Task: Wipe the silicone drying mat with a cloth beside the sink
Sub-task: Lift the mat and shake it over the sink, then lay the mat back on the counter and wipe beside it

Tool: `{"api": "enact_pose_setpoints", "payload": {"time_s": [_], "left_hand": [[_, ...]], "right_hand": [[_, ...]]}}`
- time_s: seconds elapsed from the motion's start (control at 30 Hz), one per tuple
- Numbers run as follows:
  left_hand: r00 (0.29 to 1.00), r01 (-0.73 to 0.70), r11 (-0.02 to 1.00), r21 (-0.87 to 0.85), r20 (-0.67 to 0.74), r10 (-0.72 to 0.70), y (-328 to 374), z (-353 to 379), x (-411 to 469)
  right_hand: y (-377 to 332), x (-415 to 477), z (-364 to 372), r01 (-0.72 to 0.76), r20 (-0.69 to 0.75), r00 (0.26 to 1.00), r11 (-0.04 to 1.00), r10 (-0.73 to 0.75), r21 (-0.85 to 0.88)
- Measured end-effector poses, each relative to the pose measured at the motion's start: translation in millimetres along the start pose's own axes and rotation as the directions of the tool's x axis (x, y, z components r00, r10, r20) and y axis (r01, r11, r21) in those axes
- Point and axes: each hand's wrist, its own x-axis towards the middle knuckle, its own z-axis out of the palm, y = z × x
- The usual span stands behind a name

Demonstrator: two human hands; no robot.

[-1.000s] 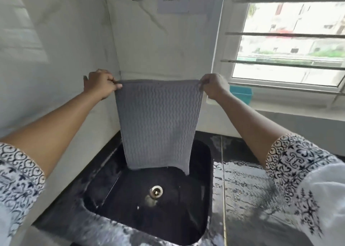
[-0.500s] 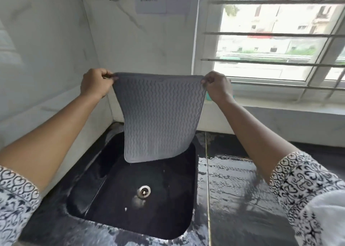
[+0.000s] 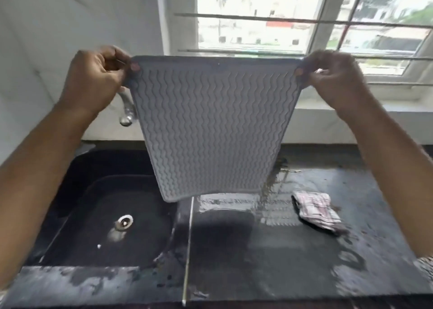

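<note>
You have the silicone drying mat [image 3: 210, 126] hanging in the middle of the frame, pinched at its two top corners. Your left hand [image 3: 93, 81] grips the upper-left corner and your right hand [image 3: 332, 79] the upper-right. The fingers [image 3: 134, 66] of each hand are curled and clamped on the mat's edge, with the thumbs pressed on the ribbed face turned toward you. Held this way the sheet drops flat under its own weight. Its lower edge hangs free above the seam where the sink [image 3: 77, 191] at lower left meets the worktop [image 3: 281, 250] at lower right, so any drips would likely fall onto surfaces that already look wet. The cloth [image 3: 316, 211] lies crumpled on the worktop at right of centre, well apart from the mat and from both hands, so the wiping itself looks not yet begun. Judging from this, you will probably want to lay the mat flat on the worktop beside the sink, which would free a hand for the cloth. A metal tap [image 3: 126, 114] shows just behind the mat's left edge, the drain [image 3: 124, 222] sits in the basin below, and a barred window [image 3: 257, 15] fills the upper right. No brand, label or writing can be read on the mat, the cloth or anything else.
</note>
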Motion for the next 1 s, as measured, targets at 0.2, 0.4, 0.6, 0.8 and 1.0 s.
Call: {"api": "enact_pose_setpoints", "payload": {"time_s": [0.2, 0.4, 0.6, 0.8, 1.0], "left_hand": [[0.995, 0.057, 0.996, -0.065, 0.086, -0.051, 15, 47, -28], [0.944, 0.202, 0.979, -0.009, 0.268, -0.192, -17, 102, -30], [0.814, 0.394, 0.888, 0.238, 0.359, -0.457, -110, 184, -1], [0.752, 0.428, 0.793, 0.433, 0.316, -0.578, -200, 259, 31], [0.639, 0.407, 0.675, 0.616, 0.336, -0.692, -237, 297, 8]], "right_hand": [[18, -32, -64, -0.034, 0.038, 0.999, 0.996, 0.037, -0.086], [79, -35, -54, -0.18, 0.138, 0.971, 0.977, 0.194, -0.112], [177, -15, 16, -0.309, 0.199, 0.911, 0.917, 0.362, -0.253], [262, 26, 100, -0.448, 0.218, 0.776, 0.76, 0.592, -0.471], [299, 15, 153, -0.424, 0.229, 0.712, 0.667, 0.663, -0.613]]}}
